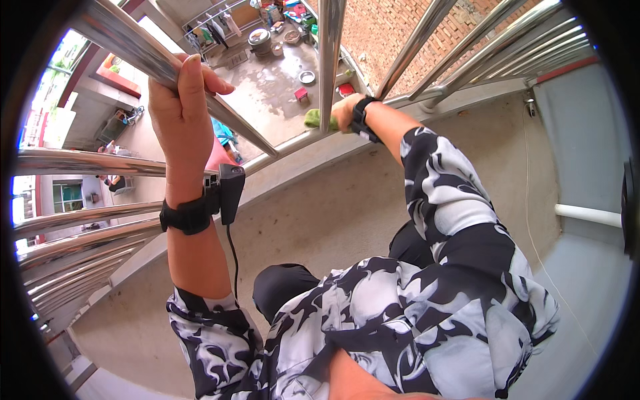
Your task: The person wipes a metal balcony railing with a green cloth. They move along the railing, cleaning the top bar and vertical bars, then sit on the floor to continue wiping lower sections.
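Note:
My left hand (pixel 182 115) is wrapped around a polished metal baluster (pixel 135 50) of the railing at the left. A black strap with a small camera (pixel 232 192) sits on that wrist, a cable hanging from it. My right hand (pixel 346 110) reaches low to the foot of another upright metal bar (pixel 330 55) and holds a green cloth (pixel 316 119) against it. The cloth shows on both sides of the bar, just above the bottom rail (pixel 287 146). My right fingers are partly hidden behind the bar and cloth.
A concrete ledge (pixel 320 155) runs beneath the railing, above the balcony floor (pixel 320 210). Through the bars, far below, lies a courtyard with a metal basin (pixel 306 77), a red stool (pixel 301 94) and hanging clothes (pixel 215 30). A white pipe (pixel 587 215) projects at the right.

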The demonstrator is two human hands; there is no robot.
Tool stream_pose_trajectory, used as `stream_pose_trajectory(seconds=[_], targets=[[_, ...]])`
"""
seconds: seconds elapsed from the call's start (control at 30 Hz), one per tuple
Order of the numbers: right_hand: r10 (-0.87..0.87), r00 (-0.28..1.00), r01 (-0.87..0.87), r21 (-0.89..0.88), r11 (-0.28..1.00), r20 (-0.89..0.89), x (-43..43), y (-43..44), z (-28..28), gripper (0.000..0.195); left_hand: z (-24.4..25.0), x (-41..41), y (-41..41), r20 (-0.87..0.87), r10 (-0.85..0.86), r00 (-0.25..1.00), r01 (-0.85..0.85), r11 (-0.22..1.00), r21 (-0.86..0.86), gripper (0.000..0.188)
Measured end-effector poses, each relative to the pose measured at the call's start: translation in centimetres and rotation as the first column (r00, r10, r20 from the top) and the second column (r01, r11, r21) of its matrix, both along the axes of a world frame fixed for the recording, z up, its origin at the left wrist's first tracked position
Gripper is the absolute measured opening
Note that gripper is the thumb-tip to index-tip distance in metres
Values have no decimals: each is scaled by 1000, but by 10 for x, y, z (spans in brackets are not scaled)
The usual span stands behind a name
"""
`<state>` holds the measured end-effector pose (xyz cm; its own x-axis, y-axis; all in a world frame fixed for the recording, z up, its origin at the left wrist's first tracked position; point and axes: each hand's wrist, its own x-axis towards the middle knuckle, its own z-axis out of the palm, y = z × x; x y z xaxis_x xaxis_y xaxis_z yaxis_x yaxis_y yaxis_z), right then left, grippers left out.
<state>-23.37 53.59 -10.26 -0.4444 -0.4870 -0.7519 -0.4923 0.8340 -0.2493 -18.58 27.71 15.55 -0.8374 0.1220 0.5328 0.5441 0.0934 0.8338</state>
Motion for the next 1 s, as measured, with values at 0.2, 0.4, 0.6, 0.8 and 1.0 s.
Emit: stream_pose_trajectory(seconds=[0.2,0.4,0.6,0.8,1.0], targets=[[-507,705,349,-380,857,-495,69,-5,-3,36,-4,-3,-1,-3,50,999,-50,999,-20,20],[-908,65,166,-892,420,-415,138,-64,-65,42,-5,-4,1,-29,113,993,-115,990,-88,24],[-651,-373,365,-540,-758,661,181,-113,-63,30,-10,-7,2,3,121,993,-120,989,-81,27],[-430,-512,110,-439,-892,744,83,-55,-66,56,-10,-8,4,36,124,992,-122,991,-55,27],[-514,-535,-98,-653,-751,671,71,-37,-91,46,-9,-7,0,50,73,996,-71,997,-43,22]])
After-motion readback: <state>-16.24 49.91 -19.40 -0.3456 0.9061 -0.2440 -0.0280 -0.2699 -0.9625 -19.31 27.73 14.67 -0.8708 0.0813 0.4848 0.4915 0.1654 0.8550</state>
